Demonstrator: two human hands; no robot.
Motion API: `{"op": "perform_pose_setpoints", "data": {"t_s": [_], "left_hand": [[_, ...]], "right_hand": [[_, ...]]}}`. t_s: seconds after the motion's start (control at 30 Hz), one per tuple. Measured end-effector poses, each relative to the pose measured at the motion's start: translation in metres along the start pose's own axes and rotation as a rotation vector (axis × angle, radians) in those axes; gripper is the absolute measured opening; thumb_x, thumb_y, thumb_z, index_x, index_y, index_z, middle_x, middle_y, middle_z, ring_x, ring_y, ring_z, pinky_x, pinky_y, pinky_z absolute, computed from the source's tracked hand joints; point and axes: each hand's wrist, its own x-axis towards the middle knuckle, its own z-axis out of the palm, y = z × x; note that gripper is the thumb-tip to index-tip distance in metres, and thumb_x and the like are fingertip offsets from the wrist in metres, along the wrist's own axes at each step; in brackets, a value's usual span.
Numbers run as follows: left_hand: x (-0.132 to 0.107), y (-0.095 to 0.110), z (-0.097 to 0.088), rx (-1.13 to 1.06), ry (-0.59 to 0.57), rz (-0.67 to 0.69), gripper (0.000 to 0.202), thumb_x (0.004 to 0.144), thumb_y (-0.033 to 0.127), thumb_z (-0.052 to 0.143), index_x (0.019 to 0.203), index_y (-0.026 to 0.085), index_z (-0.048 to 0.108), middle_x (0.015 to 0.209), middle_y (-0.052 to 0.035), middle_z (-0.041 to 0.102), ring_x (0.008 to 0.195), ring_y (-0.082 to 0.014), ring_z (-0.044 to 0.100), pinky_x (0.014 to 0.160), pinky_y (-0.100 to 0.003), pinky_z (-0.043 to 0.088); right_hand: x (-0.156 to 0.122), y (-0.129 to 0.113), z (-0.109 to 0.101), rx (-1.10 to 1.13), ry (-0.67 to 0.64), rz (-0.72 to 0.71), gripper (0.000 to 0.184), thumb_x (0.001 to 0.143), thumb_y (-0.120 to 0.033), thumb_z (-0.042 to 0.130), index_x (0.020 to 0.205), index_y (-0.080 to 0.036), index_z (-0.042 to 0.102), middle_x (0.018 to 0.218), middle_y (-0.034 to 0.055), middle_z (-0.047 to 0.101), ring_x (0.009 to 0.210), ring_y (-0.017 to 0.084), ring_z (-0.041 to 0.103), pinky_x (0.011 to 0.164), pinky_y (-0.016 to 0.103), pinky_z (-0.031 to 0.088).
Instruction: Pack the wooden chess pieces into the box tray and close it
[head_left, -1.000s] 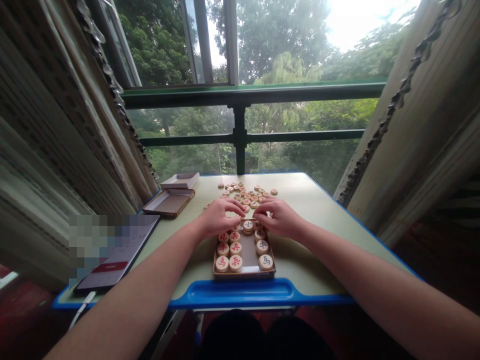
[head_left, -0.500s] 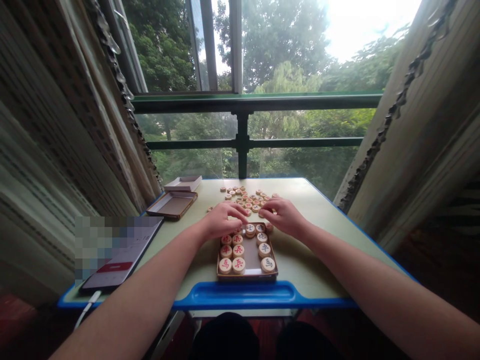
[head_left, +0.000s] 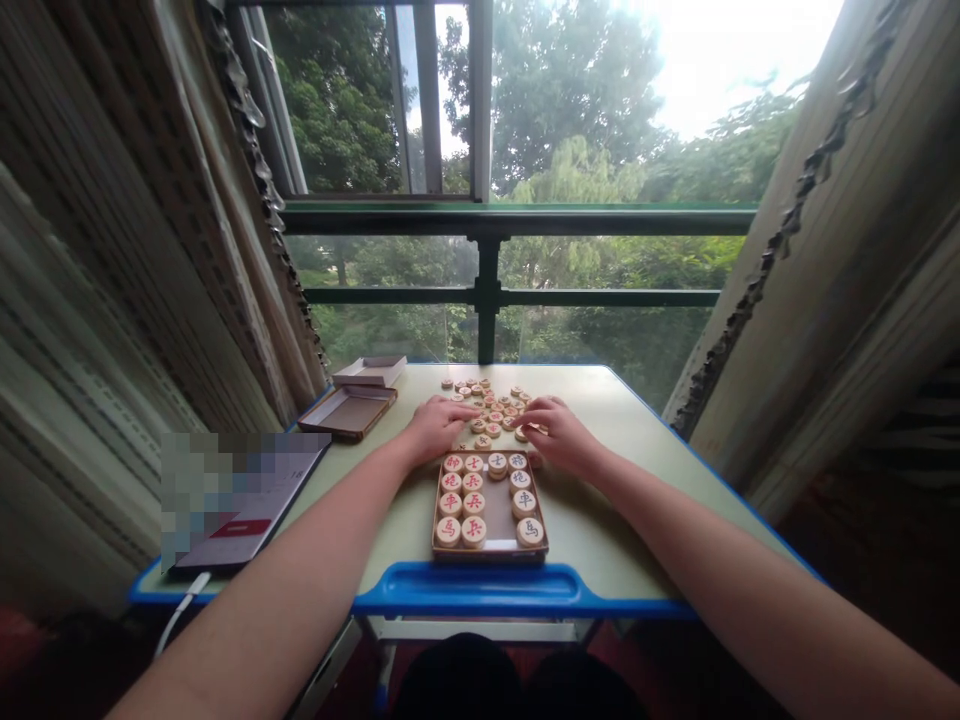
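Note:
A shallow brown tray (head_left: 496,513) lies near the table's front edge and holds several round wooden chess pieces (head_left: 462,498) marked in red and black. Behind it a loose pile of the same pieces (head_left: 491,400) is spread over the pale green table (head_left: 622,420). My left hand (head_left: 437,425) rests palm down at the pile's left edge, fingers stretched toward the pieces. My right hand (head_left: 559,432) lies at the pile's right edge with its fingertips curled onto a piece; whether it grips one is hidden.
An open brown box (head_left: 347,412) and its lid (head_left: 370,371) sit at the table's back left. A tablet (head_left: 244,490) with a white cable lies at the front left. A blue groove (head_left: 480,585) runs along the front edge. Window bars and curtains enclose the table.
Both hands have moved away from over the tray's far end to the loose pile behind it. The tray's top row now shows more pieces. The camera tilted slightly.

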Motion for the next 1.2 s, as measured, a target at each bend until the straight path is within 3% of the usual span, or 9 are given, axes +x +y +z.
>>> {"op": "perform_pose_setpoints", "data": {"t_s": [0.17, 0.37, 0.47, 0.63, 0.8, 0.9, 1.03, 1.2], "left_hand": [[0.002, 0.006, 0.000, 0.108, -0.090, -0.071, 0.033, 0.075, 0.017, 0.047, 0.097, 0.028, 0.070, 0.102, 0.0012, 0.069, 0.099, -0.0240, 0.051, 0.095, -0.044, 0.033], [0.002, 0.001, -0.005, 0.161, -0.043, 0.005, 0.031, 0.075, 0.013, 0.045, 0.084, 0.024, 0.073, 0.103, -0.0014, 0.067, 0.097, -0.0214, 0.050, 0.093, -0.038, 0.034], [0.001, 0.000, -0.006, 0.192, -0.014, 0.007, 0.029, 0.074, 0.014, 0.049, 0.090, 0.025, 0.072, 0.106, -0.0025, 0.064, 0.098, -0.0227, 0.047, 0.093, -0.038, 0.035], [-0.001, -0.001, -0.008, 0.181, -0.084, 0.001, 0.023, 0.078, 0.030, 0.055, 0.093, 0.025, 0.072, 0.103, -0.0027, 0.064, 0.097, -0.0231, 0.047, 0.091, -0.036, 0.036], [-0.001, -0.002, -0.009, 0.208, -0.036, -0.046, 0.030, 0.073, 0.044, 0.060, 0.091, 0.022, 0.071, 0.097, -0.0064, 0.064, 0.098, -0.0259, 0.048, 0.089, -0.038, 0.037], [-0.002, -0.002, -0.008, 0.216, -0.023, -0.048, 0.031, 0.076, 0.037, 0.058, 0.104, 0.027, 0.067, 0.108, -0.0057, 0.061, 0.103, -0.0265, 0.045, 0.094, -0.040, 0.034], [-0.004, -0.001, -0.008, 0.209, -0.076, -0.049, 0.032, 0.076, 0.021, 0.055, 0.102, 0.033, 0.068, 0.119, -0.0015, 0.055, 0.106, -0.0252, 0.041, 0.098, -0.039, 0.031], [-0.004, 0.002, -0.010, 0.193, -0.080, -0.041, 0.019, 0.077, 0.032, 0.058, 0.089, 0.030, 0.072, 0.119, -0.0023, 0.055, 0.106, -0.0264, 0.038, 0.098, -0.042, 0.029]], "right_hand": [[0.001, 0.005, 0.001, -0.096, -0.081, -0.034, 0.020, 0.077, -0.017, 0.054, 0.083, -0.018, 0.073, 0.090, 0.0082, 0.067, 0.086, 0.020, 0.049, 0.086, 0.038, 0.036], [0.003, 0.004, 0.001, -0.147, -0.111, -0.038, 0.020, 0.078, -0.018, 0.052, 0.082, -0.017, 0.072, 0.090, 0.0087, 0.067, 0.084, 0.020, 0.051, 0.089, 0.040, 0.032], [0.003, 0.003, 0.000, -0.155, -0.107, -0.014, 0.020, 0.076, -0.019, 0.054, 0.084, -0.018, 0.071, 0.090, 0.0081, 0.066, 0.086, 0.020, 0.052, 0.088, 0.038, 0.034], [0.003, 0.002, 0.000, -0.161, -0.071, 0.046, 0.025, 0.072, -0.021, 0.056, 0.093, -0.018, 0.069, 0.087, 0.0066, 0.065, 0.084, 0.020, 0.052, 0.082, 0.033, 0.038], [0.003, 0.004, 0.000, -0.174, -0.100, 0.044, 0.018, 0.073, -0.021, 0.057, 0.084, -0.018, 0.071, 0.081, 0.0063, 0.065, 0.081, 0.019, 0.053, 0.078, 0.031, 0.040], [0.003, 0.004, -0.001, -0.178, -0.089, 0.043, 0.018, 0.072, -0.021, 0.059, 0.085, -0.018, 0.071, 0.080, 0.0063, 0.063, 0.081, 0.019, 0.053, 0.078, 0.031, 0.040], [0.003, 0.004, -0.002, -0.171, -0.092, 0.038, 0.017, 0.073, -0.021, 0.058, 0.085, -0.019, 0.071, 0.079, 0.0060, 0.063, 0.079, 0.019, 0.054, 0.078, 0.031, 0.040], [0.003, 0.007, 0.000, -0.098, -0.122, -0.045, 0.017, 0.077, -0.021, 0.057, 0.087, -0.020, 0.071, 0.081, 0.0061, 0.064, 0.079, 0.018, 0.056, 0.078, 0.032, 0.042]]}}
